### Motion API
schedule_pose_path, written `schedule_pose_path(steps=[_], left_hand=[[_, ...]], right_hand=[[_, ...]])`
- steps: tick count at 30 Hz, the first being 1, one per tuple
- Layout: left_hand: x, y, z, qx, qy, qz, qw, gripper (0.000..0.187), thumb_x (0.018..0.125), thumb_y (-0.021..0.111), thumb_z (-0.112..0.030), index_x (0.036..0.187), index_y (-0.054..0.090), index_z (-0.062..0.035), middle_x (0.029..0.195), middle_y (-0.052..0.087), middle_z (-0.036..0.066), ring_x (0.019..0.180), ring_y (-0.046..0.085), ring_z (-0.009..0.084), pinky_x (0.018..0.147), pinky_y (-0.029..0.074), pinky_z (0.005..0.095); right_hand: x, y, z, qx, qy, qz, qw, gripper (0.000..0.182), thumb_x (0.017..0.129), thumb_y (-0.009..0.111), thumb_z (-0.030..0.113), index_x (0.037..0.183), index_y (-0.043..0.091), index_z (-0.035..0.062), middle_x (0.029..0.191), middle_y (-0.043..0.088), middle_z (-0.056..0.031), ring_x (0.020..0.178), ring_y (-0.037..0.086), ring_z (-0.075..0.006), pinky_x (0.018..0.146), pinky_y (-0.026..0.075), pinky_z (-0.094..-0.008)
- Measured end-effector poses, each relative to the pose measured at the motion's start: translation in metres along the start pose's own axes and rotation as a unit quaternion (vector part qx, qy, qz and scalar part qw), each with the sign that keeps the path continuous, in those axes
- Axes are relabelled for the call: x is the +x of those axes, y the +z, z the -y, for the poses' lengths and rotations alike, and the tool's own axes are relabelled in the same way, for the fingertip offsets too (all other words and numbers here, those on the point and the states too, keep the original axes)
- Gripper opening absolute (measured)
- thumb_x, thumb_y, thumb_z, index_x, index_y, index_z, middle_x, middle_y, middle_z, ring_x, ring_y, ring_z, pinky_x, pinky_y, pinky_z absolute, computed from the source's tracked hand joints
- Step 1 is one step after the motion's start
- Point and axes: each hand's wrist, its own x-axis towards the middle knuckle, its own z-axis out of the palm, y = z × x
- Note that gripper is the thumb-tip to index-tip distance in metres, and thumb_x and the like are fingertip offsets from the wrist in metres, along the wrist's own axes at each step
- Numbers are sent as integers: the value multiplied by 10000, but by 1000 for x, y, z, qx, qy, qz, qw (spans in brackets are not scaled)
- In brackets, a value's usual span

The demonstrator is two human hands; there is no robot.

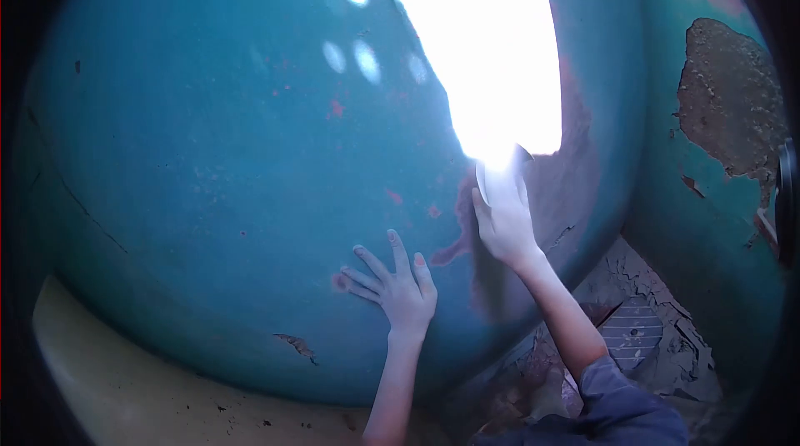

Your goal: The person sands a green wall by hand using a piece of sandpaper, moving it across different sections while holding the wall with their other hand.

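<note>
Both hands meet the wall [208, 154]: left hand [400, 292] flat, right hand [504, 225] fingers [482, 204] gripping a scraper [500, 171].

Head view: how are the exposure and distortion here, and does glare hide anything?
Head view: strong fisheye bend with dark corners; a blown-out sunlit patch on the teal wall washes out the right hand and the tool it holds; the left hand lies flat in dim, blue-tinted shade.

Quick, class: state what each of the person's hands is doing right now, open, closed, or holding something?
Left hand: open, fingers spread flat against the teal wall.
Right hand: closed on a flat-bladed tool pressed to the wall; glare hides its details.
</note>
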Motion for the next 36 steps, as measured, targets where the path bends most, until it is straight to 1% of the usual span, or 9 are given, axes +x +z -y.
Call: schedule_pose_path(steps=[2,4,9,14,22,26,29,31,36], left_hand=[[15,4,-23,-8,4,-4,1000,648,1048,420,-418,1619,281,-144,1636,-62,371,1417,-176,687,1062,-37,821],[26,7,-45,-51,7,6,999,624,1036,418,-481,1600,347,-222,1641,15,359,1377,-125,750,1005,-29,870],[32,29,-79,-27,0,8,1000,608,1029,425,-504,1583,385,-257,1651,25,335,1376,-115,752,987,-32,883],[31,34,-95,-10,-8,0,1000,620,1026,462,-468,1592,370,-234,1660,7,318,1420,-143,693,1018,-64,857],[27,28,-93,10,21,-80,997,537,1038,477,-403,1537,474,-205,1671,118,264,1486,-29,607,1158,2,734],[24,28,-94,9,11,-84,996,531,1036,482,-404,1527,490,-201,1669,132,262,1490,-1,601,1159,22,734],[22,24,-94,37,15,-86,996,528,1037,482,-404,1522,497,-195,1665,140,269,1490,19,600,1160,54,730],[18,24,-94,-28,5,-95,995,522,1037,466,-445,1515,512,-237,1663,182,243,1505,31,571,1155,-1,735],[16,21,-91,-49,18,-99,994,517,1036,470,-432,1512,517,-233,1660,189,252,1503,42,576,1156,19,733]], right_hand=[[15,-4,-18,-14,-16,10,1000,619,1019,509,256,1554,342,-7,1596,338,-257,1480,320,-432,1159,265,-622],[13,0,-31,-27,-32,20,999,616,1031,500,269,1556,335,-10,1599,334,-254,1479,317,-433,1160,265,-622],[-76,37,-53,-21,-59,107,992,812,831,596,140,1582,309,26,1630,304,-213,1520,261,-404,1181,185,-661],[-29,22,-68,-33,-88,77,993,796,845,622,184,1583,344,76,1631,319,-191,1520,272,-390,1191,167,-656],[-20,15,-54,-8,-111,26,993,725,876,657,335,1538,447,130,1609,366,-182,1495,334,-378,1162,215,-673],[0,8,-38,-1,-123,-17,992,674,917,612,415,1518,478,141,1599,381,-179,1475,368,-366,1151,210,-691],[-19,7,-42,-92,-149,10,984,667,920,602,426,1505,490,126,1597,389,-168,1478,366,-354,1159,210,-673],[-9,3,-41,-81,-152,24,985,661,916,602,427,1491,504,117,1592,400,-158,1480,363,-349,1161,213,-666],[-4,-5,-30,-70,-140,31,987,651,907,598,386,1480,509,91,1599,396,-143,1493,344,-346,1166,214,-655]])
